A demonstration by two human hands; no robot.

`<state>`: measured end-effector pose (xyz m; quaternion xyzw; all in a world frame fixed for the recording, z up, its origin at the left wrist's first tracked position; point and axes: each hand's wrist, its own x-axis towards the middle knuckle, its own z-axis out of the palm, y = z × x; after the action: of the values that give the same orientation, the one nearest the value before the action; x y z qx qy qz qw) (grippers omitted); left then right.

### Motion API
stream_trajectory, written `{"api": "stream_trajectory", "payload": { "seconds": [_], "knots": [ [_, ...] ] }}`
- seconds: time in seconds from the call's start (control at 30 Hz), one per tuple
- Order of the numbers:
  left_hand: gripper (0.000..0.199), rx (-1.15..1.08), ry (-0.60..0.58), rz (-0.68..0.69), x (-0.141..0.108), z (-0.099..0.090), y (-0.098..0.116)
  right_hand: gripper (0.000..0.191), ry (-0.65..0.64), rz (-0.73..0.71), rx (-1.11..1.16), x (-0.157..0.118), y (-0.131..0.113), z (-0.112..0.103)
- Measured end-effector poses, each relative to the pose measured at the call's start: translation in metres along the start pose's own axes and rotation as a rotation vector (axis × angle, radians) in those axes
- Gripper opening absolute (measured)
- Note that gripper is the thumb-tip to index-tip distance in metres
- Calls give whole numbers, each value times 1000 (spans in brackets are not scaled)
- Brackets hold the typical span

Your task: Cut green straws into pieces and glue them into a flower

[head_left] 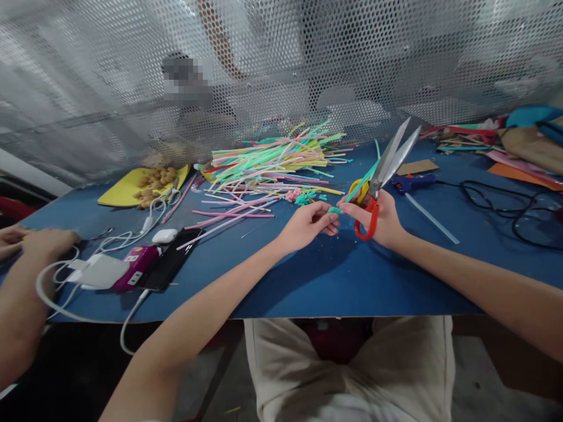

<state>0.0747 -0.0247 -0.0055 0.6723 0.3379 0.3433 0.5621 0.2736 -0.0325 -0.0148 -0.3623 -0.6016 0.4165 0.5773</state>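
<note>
At a blue tabletop (303, 287), a person's bare left hand (309, 224) and right hand (382, 220) pinch a thin, twisted green strand (335, 210), the right also holding red-and-yellow-handled metal scissors (375, 184), near a pile of slender pastel strands (277, 155).

Left hand (310, 225): bare, slim-fingered; nails too small to make out.
Right hand (387, 220): bare, slim in the fingers, partly hidden.
Left forearm (229, 287): bare to the elbow, smooth in outline, tapers to a narrow wrist.
Right forearm (475, 274): bare as far as the picture's edge, slender, tapers likewise.
Trousers (281, 363): light beige, plain, loose in the leg; crease softly over thighs and lap.
Waist cloth (352, 410): paler, whitish, rumpled; cut off by the bottom edge, too blurred to tell whether shirt or trousers.
</note>
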Motion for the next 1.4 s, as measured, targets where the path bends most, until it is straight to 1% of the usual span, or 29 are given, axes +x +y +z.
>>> {"api": "stream_trajectory", "payload": {
  "seconds": [0.23,0.37,0.5,0.7,0.8,0.97,1.13,1.23,1.33,1.4],
  "knots": [
    [50,-83,-62,-179,-6,-7,-3,42,71,30,-25,4,-2,1],
    [47,-199,-53,-249,-8,-8,-4,42,81,39,-9,5,-3,3],
    [41,-278,-57,-268,-8,-8,-3,42,78,29,-6,5,1,2],
    [41,-266,-73,-277,-10,-5,0,42,25,38,-9,3,4,2],
    [40,-279,-103,-268,-10,-3,0,41,27,24,-25,2,5,3],
    [49,-317,-94,-284,-9,0,2,37,40,-8,-56,2,8,2],
    [44,-307,-141,-284,-10,-2,-2,38,45,16,-49,4,12,1],
    [48,-286,-149,-301,-10,-2,-5,40,46,21,-47,3,11,3],
    [50,-259,-144,-300,-11,-2,-5,40,-7,38,-62,1,5,3],
    [51,-231,-120,-268,-11,-3,-4,38,-63,40,-87,1,-1,0]
  ]
}}
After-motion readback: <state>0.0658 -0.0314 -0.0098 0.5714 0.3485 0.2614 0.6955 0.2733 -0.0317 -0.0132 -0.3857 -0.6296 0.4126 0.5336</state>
